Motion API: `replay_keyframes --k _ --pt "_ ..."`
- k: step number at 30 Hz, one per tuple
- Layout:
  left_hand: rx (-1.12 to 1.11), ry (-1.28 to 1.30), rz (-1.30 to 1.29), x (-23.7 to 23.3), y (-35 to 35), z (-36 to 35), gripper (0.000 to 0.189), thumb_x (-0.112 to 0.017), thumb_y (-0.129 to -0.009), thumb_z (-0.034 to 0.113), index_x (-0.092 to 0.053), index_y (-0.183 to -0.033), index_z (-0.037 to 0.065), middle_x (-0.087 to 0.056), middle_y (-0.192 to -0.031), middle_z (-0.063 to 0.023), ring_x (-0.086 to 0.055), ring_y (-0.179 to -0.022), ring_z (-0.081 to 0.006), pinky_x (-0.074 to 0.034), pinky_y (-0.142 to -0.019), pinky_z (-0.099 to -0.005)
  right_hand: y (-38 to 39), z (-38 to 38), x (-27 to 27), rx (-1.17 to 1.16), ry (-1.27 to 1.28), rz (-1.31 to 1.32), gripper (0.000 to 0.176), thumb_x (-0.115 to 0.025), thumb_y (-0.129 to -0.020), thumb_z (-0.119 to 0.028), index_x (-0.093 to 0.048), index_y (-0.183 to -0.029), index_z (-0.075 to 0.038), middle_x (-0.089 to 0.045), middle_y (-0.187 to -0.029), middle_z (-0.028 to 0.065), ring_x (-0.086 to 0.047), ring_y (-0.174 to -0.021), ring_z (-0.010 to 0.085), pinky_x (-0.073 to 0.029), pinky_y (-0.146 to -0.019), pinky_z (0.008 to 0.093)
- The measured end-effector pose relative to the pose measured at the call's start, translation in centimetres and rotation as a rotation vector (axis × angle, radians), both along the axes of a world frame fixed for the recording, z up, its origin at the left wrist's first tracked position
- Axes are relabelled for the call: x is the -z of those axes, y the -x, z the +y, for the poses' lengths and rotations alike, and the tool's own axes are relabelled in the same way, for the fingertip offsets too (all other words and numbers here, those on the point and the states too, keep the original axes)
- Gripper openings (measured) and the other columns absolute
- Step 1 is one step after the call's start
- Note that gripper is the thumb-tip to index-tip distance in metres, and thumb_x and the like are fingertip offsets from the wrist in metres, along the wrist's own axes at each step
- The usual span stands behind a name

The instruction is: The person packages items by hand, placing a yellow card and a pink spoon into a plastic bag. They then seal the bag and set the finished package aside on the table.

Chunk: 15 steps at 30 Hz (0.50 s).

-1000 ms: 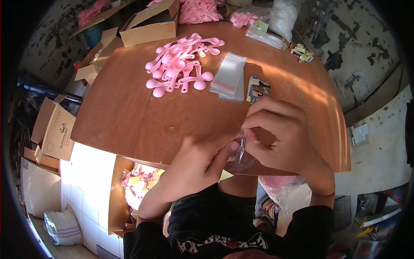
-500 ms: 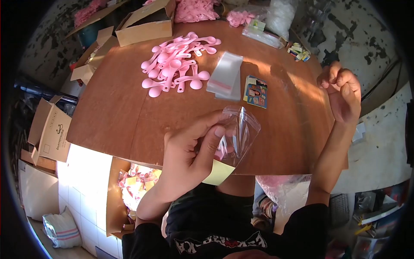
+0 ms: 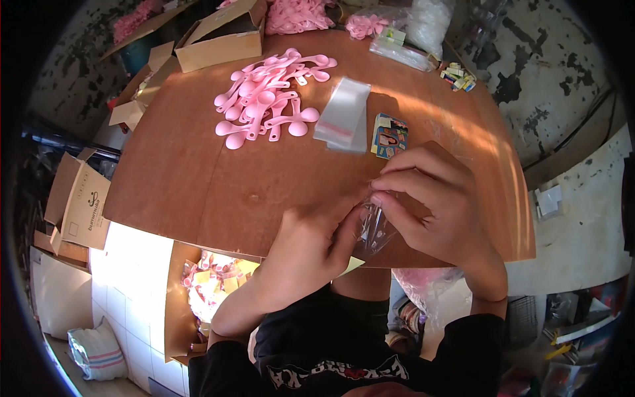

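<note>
Both hands are closed on a small clear plastic bag (image 3: 377,233) above the table's near edge. My left hand (image 3: 314,241) grips its left side between thumb and fingers. At the bag's top edge, my right hand (image 3: 436,205) pinches with thumb and fingertips. A corner of pale yellow paper (image 3: 352,265) pokes out below my left hand. What the bag contains is mostly hidden. Beyond the hands lie a pile of pink measuring spoons (image 3: 263,99), a stack of flat clear bags (image 3: 342,118) and a stack of printed cards (image 3: 389,135).
An open cardboard box (image 3: 221,46) stands at the table's back left, beside a bag of pink pieces (image 3: 299,14). Small boxes (image 3: 458,77) lie at the back right. Below the near edge, a carton (image 3: 178,298) holds packed pink items.
My right hand has come in from the far right to the bag and now pinches its top edge. My left hand has kept its hold, turning slightly.
</note>
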State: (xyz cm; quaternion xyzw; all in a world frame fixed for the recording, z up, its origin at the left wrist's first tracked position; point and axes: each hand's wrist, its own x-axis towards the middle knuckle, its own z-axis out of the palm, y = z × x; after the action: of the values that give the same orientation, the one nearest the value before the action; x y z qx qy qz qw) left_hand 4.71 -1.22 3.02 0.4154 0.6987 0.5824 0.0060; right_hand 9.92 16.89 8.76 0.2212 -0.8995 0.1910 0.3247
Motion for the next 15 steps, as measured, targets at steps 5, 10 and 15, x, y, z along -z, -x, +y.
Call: replay_keyframes --k 5,10,15 --pt "0.008 0.016 0.004 -0.1 -0.2 -0.1 0.028 -0.058 -0.089 -0.004 -0.064 -0.116 -0.004 -0.068 -0.075 -0.0132 -0.065 -0.062 -0.0113 -0.051 -0.057 -0.0258 -0.1 0.0 0.1 -0.004 -0.002 -0.026 0.015 -0.075 -0.068 0.001 -0.069 -0.082 -0.002 -0.064 -0.084 0.0078 -0.063 -0.073 0.0224 -0.050 -0.063 0.0311" --pt "0.110 -0.040 -0.052 0.0 0.2 -0.2 0.027 -0.057 -0.089 -0.006 -0.065 -0.115 -0.005 -0.072 -0.083 -0.0141 -0.070 -0.067 -0.0162 -0.054 -0.059 -0.0262 -0.5 0.1 0.2 -0.031 0.162 -0.106 0.009 -0.072 -0.073 0.002 -0.065 -0.080 -0.001 -0.064 -0.081 0.0098 -0.063 -0.072 0.0197 -0.049 -0.063 0.0291" --pt "0.237 -0.041 -0.116 -0.3 0.3 -1.0 0.024 -0.056 -0.092 -0.003 -0.064 -0.115 -0.007 -0.072 -0.091 -0.0157 -0.072 -0.079 -0.0184 -0.057 -0.069 -0.0257 -1.9 0.7 -0.4 -0.116 0.709 -0.435 0.006 -0.067 -0.085 -0.001 -0.062 -0.085 0.002 -0.061 -0.086 0.0077 -0.059 -0.078 0.0132 -0.047 -0.070 0.0267"
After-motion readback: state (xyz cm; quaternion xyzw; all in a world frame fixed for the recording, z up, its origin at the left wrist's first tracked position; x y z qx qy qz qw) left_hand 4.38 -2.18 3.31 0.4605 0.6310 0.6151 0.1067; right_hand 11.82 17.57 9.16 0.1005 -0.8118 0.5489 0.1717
